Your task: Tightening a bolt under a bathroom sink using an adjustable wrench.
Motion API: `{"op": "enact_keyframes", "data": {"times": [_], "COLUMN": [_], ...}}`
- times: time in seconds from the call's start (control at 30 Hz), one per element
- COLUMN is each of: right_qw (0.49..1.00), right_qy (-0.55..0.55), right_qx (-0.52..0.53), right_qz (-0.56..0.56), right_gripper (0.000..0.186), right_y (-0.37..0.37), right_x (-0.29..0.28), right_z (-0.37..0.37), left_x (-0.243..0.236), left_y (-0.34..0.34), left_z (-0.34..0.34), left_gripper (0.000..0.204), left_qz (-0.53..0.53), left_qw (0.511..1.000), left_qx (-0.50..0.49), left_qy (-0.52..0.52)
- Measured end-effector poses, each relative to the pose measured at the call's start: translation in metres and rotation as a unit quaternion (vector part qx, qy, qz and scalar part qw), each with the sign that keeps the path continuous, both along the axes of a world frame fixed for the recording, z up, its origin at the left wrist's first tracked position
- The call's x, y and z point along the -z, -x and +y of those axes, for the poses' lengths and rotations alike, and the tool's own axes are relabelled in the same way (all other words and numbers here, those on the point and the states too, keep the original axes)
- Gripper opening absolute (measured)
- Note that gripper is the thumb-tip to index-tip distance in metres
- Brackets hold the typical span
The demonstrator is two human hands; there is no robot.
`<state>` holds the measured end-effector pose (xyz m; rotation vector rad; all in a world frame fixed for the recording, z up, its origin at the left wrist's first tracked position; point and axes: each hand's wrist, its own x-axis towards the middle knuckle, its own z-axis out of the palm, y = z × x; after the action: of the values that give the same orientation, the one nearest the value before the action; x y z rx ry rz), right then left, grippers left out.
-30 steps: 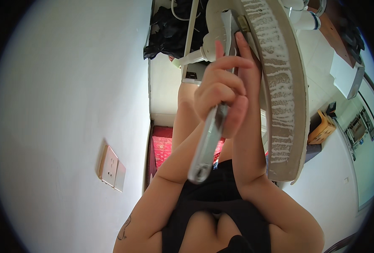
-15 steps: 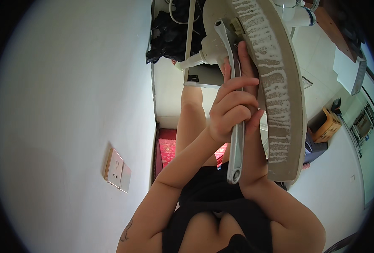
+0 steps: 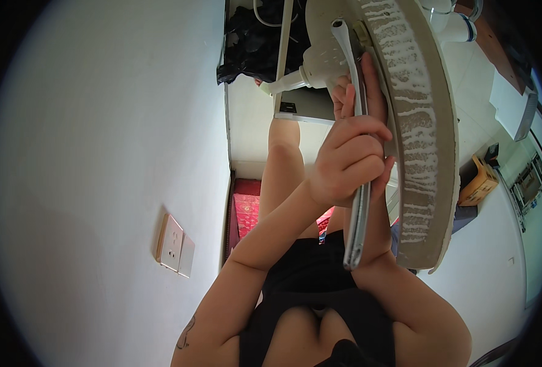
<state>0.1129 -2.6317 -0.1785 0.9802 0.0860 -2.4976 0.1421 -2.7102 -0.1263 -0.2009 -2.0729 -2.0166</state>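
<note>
Left hand: centre of view, slightly toward 1 o'clock; fingers curled tight around a long, thin grey-metal tool, clasping it at mid-length. Forearm entering from 7 o'clock, small dark mark near the elbow.

Long grey tool: near upright, upper tip toward 12 o'clock by the top edge, lower end toward 6 o'clock below the fist, over the black garment. Kind of tool not readable; flat, narrow, rounded at the top end.

Right hand: at 12 to 1 o'clock of the left hand, largely hidden behind tool and fist; fingers extended upward, lying against the inner face of the curved board. Whether grasping or only pressing flat: cannot tell. Right forearm rising from 5 o'clock, behind the tool.

Curved beige board: large, arched, running from 12 o'clock down to 4 o'clock; pale edge, inner face rough brown-grey, crossed by white ridged streaks. Tool lying just beside its inner edge, contact not clear.

White spouted bottle or fitting: at 11 o'clock of the hands, nozzle pointing to 9 o'clock.

Black bag or cloth: at 11 o'clock, upper middle.

White wall: filling the whole 9 o'clock half. Wall socket plate, white with a coppery rim: at 8 o'clock.

Red patterned cloth: at 7 o'clock of the left hand, beside the wall edge.

Orange crate: at 3 o'clock, well apart.
</note>
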Motion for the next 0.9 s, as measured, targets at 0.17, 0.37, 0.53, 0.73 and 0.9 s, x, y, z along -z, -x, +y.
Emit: {"op": "enact_keyframes", "data": {"times": [0.17, 0.37, 0.53, 0.73, 0.9], "right_qw": [0.987, 0.937, 0.964, 0.998, 0.896], "right_qy": [-0.086, 0.266, 0.23, -0.02, -0.348], "right_qx": [0.004, 0.091, 0.123, 0.046, 0.094], "right_qz": [-0.136, -0.207, -0.044, 0.036, -0.258], "right_gripper": [0.043, 0.048, 0.026, 0.037, 0.037], "right_y": [0.024, -0.007, -0.01, -0.002, 0.038], "right_x": [-0.022, 0.004, 0.014, 0.019, -0.035], "right_z": [-0.005, 0.02, 0.008, -0.001, -0.037], "left_x": [-0.01, -0.018, -0.014, -0.009, -0.011], "left_y": [0.015, 0.034, 0.022, 0.019, 0.027], "left_z": [0.011, 0.001, -0.002, 0.002, 0.006], "left_gripper": [0.027, 0.027, 0.027, 0.031, 0.031], "left_qz": [-0.022, -0.049, -0.042, -0.028, -0.026], "left_qw": [0.999, 0.999, 0.999, 0.998, 0.998], "left_qx": [-0.023, -0.022, -0.004, -0.021, -0.034], "left_qy": [-0.012, -0.007, -0.004, -0.054, -0.046]}}
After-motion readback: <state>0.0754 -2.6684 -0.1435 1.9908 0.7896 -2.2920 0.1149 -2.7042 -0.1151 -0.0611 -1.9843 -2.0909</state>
